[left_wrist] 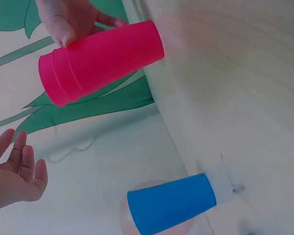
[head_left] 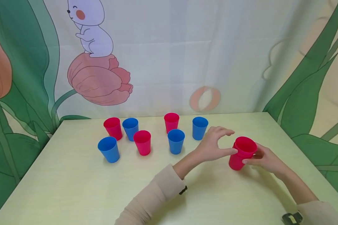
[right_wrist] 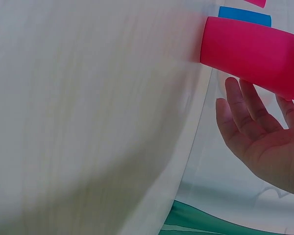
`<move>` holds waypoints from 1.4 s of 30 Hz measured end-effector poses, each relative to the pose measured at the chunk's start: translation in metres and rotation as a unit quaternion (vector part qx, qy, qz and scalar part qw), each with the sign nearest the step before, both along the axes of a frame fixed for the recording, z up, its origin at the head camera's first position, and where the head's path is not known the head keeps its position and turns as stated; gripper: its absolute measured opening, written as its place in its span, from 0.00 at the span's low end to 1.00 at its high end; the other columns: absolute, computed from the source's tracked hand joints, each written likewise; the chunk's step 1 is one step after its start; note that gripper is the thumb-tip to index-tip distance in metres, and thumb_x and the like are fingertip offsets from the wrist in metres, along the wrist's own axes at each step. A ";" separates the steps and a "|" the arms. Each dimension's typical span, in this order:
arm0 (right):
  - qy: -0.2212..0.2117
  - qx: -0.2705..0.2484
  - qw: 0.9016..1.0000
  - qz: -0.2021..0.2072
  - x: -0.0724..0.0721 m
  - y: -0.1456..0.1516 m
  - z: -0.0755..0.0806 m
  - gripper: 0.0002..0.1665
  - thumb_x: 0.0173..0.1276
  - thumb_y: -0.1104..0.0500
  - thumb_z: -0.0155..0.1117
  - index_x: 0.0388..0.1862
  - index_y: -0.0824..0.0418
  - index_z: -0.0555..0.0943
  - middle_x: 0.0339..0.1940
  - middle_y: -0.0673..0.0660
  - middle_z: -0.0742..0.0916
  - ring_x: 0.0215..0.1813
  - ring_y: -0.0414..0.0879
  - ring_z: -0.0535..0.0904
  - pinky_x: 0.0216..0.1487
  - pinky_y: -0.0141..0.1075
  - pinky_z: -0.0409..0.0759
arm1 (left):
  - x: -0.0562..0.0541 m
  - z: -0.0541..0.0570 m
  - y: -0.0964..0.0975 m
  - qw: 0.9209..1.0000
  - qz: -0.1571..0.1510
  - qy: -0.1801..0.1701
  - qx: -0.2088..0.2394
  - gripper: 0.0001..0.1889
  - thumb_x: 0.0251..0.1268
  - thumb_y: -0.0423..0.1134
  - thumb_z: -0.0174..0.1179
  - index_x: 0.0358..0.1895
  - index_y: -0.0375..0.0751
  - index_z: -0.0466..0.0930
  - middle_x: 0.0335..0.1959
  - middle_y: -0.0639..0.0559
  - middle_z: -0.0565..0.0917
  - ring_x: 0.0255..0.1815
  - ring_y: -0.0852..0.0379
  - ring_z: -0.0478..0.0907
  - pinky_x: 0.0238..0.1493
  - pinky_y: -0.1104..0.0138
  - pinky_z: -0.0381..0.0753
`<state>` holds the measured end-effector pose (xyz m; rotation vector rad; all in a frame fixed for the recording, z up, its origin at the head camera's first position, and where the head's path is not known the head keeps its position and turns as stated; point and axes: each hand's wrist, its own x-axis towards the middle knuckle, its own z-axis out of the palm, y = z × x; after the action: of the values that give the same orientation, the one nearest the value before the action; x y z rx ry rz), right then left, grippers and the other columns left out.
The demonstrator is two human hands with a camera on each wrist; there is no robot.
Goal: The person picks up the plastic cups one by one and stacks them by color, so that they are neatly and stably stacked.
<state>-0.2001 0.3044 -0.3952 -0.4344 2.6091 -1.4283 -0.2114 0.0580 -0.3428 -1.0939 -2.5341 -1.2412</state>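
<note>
Two nested red cups (head_left: 240,156) stand upright at the right of the table. My right hand (head_left: 268,159) holds them from the right, thumb on the near side; the right wrist view shows several fingers (right_wrist: 242,112) of that hand alongside the cup wall. On the other side, my left hand (head_left: 214,145) is spread wide, its thumb tip overlapping the upper rims in the head view. The left wrist view shows that hand's fingers (left_wrist: 27,164) apart from the stack, with nothing in them.
A blue cup (head_left: 200,128) stands just behind my left hand. Leftward are another blue cup (head_left: 176,142) and a red cup (head_left: 171,122). Farther left stand two red cups, one at the front (head_left: 142,143), and two blue cups, one nearest me (head_left: 109,150). A printed curtain (head_left: 163,62) hangs behind.
</note>
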 end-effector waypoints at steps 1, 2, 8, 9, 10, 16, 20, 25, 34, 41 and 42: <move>0.000 0.000 1.000 0.000 0.000 0.000 0.000 0.36 0.56 0.59 0.68 0.61 0.66 0.65 0.50 0.63 0.77 0.44 0.48 0.77 0.39 0.39 0.79 | 0.001 0.000 -0.003 1.000 -0.001 0.003 0.004 0.29 0.50 0.47 0.66 0.58 0.45 0.72 0.52 0.54 0.75 0.56 0.62 0.65 0.47 0.74 0.68; -0.001 0.001 1.000 -0.001 0.000 0.000 -0.001 0.36 0.56 0.59 0.68 0.61 0.66 0.64 0.51 0.64 0.77 0.44 0.49 0.76 0.39 0.39 0.79 | 0.001 0.001 -0.006 1.000 -0.003 0.005 0.011 0.29 0.50 0.46 0.66 0.58 0.45 0.72 0.52 0.53 0.75 0.56 0.62 0.65 0.48 0.73 0.68; -0.001 0.004 1.000 -0.007 0.000 0.002 -0.001 0.37 0.56 0.59 0.68 0.61 0.66 0.64 0.51 0.65 0.76 0.45 0.51 0.76 0.39 0.40 0.79 | 0.004 0.006 -0.026 0.999 -0.010 0.012 0.039 0.28 0.52 0.45 0.66 0.57 0.43 0.73 0.52 0.53 0.75 0.56 0.62 0.66 0.50 0.71 0.68; -0.002 0.002 1.000 -0.007 0.000 0.001 -0.001 0.37 0.56 0.59 0.68 0.61 0.66 0.64 0.51 0.65 0.76 0.45 0.51 0.76 0.39 0.40 0.79 | 0.005 0.006 -0.029 0.999 -0.009 0.011 0.038 0.28 0.52 0.45 0.66 0.57 0.43 0.72 0.52 0.53 0.75 0.56 0.62 0.66 0.50 0.71 0.69; -0.002 0.001 1.000 -0.006 0.000 0.001 0.000 0.37 0.56 0.59 0.68 0.61 0.67 0.64 0.51 0.65 0.76 0.45 0.51 0.76 0.39 0.40 0.79 | 0.006 0.007 -0.034 0.999 -0.010 0.009 0.040 0.28 0.52 0.45 0.66 0.57 0.42 0.73 0.53 0.53 0.75 0.56 0.61 0.65 0.50 0.70 0.69; -0.002 0.001 1.000 -0.002 -0.001 0.001 0.000 0.37 0.56 0.59 0.68 0.61 0.67 0.64 0.51 0.65 0.76 0.46 0.54 0.76 0.39 0.39 0.79 | 0.009 0.012 -0.059 0.999 -0.005 0.016 0.046 0.27 0.52 0.42 0.66 0.57 0.39 0.72 0.54 0.49 0.74 0.58 0.56 0.63 0.52 0.66 0.71; -0.003 0.002 1.000 -0.003 -0.002 0.002 -0.001 0.37 0.56 0.59 0.68 0.61 0.67 0.64 0.51 0.64 0.76 0.46 0.53 0.76 0.39 0.40 0.79 | 0.012 0.013 -0.071 0.999 -0.002 0.026 0.047 0.27 0.52 0.41 0.66 0.57 0.39 0.72 0.54 0.49 0.74 0.58 0.55 0.63 0.51 0.66 0.71; -0.005 -0.002 1.000 -0.003 -0.001 0.002 -0.002 0.37 0.56 0.59 0.68 0.61 0.67 0.64 0.50 0.64 0.76 0.45 0.52 0.76 0.39 0.40 0.79 | 0.015 0.011 -0.084 0.998 -0.002 0.041 0.046 0.26 0.50 0.40 0.67 0.55 0.39 0.74 0.53 0.48 0.74 0.56 0.54 0.65 0.50 0.63 0.71; -0.003 0.003 1.000 -0.005 0.001 0.000 -0.002 0.36 0.55 0.59 0.68 0.61 0.67 0.65 0.50 0.64 0.76 0.45 0.53 0.76 0.38 0.39 0.79 | 0.020 0.007 -0.114 0.999 0.017 0.037 0.008 0.27 0.48 0.39 0.68 0.55 0.40 0.74 0.51 0.48 0.75 0.55 0.54 0.66 0.47 0.60 0.75; 0.003 0.007 1.000 -0.004 0.000 0.001 -0.001 0.36 0.55 0.59 0.68 0.61 0.67 0.65 0.50 0.64 0.77 0.45 0.52 0.76 0.38 0.39 0.79 | 0.024 0.008 -0.134 0.999 0.041 0.025 -0.017 0.29 0.47 0.40 0.69 0.57 0.41 0.73 0.54 0.48 0.74 0.57 0.53 0.65 0.47 0.57 0.75; 0.001 0.005 1.000 -0.004 0.000 0.000 -0.001 0.36 0.55 0.59 0.68 0.61 0.67 0.65 0.50 0.64 0.77 0.45 0.52 0.76 0.38 0.39 0.79 | 0.025 0.007 -0.138 0.999 0.043 0.026 -0.019 0.29 0.47 0.40 0.69 0.57 0.41 0.73 0.54 0.48 0.73 0.57 0.53 0.65 0.47 0.57 0.75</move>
<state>-0.2005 0.3049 -0.3959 -0.4244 2.6217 -1.4165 -0.1868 -0.0798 -0.3356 -0.9979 -2.5471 -1.1338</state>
